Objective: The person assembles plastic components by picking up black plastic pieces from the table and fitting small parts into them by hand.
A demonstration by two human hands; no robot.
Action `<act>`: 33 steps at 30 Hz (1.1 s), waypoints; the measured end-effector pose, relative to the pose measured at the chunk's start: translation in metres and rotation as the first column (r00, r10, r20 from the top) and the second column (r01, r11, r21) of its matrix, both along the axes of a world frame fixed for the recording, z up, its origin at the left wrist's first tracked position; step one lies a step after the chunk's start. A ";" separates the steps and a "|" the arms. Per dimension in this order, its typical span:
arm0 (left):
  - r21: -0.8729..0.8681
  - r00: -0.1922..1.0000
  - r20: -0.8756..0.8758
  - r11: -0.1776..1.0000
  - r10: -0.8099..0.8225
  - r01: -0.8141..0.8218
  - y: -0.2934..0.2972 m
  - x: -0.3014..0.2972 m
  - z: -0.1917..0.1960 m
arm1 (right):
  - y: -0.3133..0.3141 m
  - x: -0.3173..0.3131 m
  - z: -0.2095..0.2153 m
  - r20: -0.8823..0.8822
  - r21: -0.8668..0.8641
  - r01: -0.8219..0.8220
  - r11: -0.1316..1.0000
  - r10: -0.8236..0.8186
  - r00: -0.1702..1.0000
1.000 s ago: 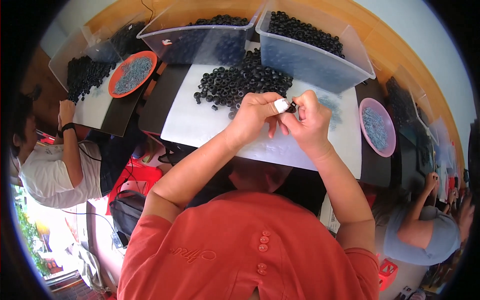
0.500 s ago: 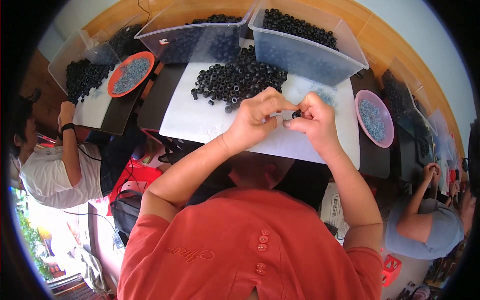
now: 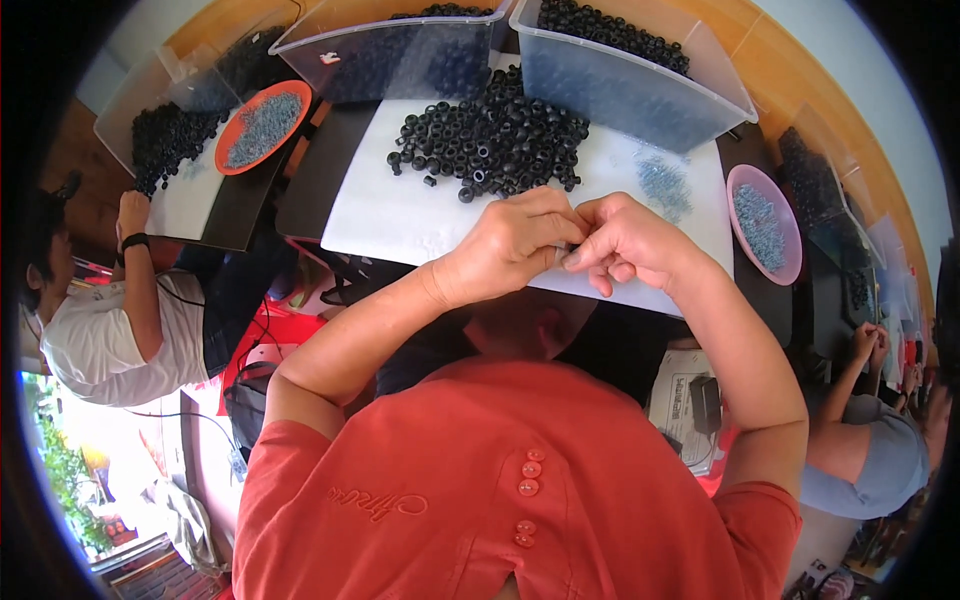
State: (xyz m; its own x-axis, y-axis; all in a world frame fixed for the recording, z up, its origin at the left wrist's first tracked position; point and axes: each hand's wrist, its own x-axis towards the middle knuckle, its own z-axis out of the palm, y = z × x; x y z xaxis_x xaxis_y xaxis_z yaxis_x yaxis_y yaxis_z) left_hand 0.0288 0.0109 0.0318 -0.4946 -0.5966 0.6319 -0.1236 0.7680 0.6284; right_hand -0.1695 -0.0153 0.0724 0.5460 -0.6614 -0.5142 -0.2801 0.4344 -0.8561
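Holding left hand (image 3: 505,248) and right hand (image 3: 635,242) together over white-topped surface (image 3: 370,212), digits meeting; can't tell what we pinch. Black parts (image 3: 490,145) heaped just beyond, plenty left; finished count unclear.

Blk parts (image 3: 490,140): glossy, prob plstc | bin (image 3: 620,95): smooth plstc | shirt (image 3: 440,450): matt cloth

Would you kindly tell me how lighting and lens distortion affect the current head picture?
Head view: glare whites out the opening at lower left; the wooden wall band bends into an arc, with black corners; fine pieces in the pink bowl merge together; fingers hide most detail where left hand and right hand meet.
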 end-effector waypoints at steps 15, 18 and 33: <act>0.016 0.988 -0.031 0.989 0.149 -0.148 0.003 -0.002 -0.018 | -0.008 0.003 0.007 -0.088 0.098 -0.047 0.994 0.056 0.995; 0.030 0.988 0.005 0.988 0.154 -0.154 0.005 0.001 -0.020 | -0.006 0.004 0.007 -0.084 0.075 -0.047 0.996 0.053 0.995; -0.088 0.971 0.107 0.975 0.213 -0.205 0.006 0.002 -0.021 | 0.007 0.014 0.000 -0.193 -0.117 0.063 0.991 -0.085 0.978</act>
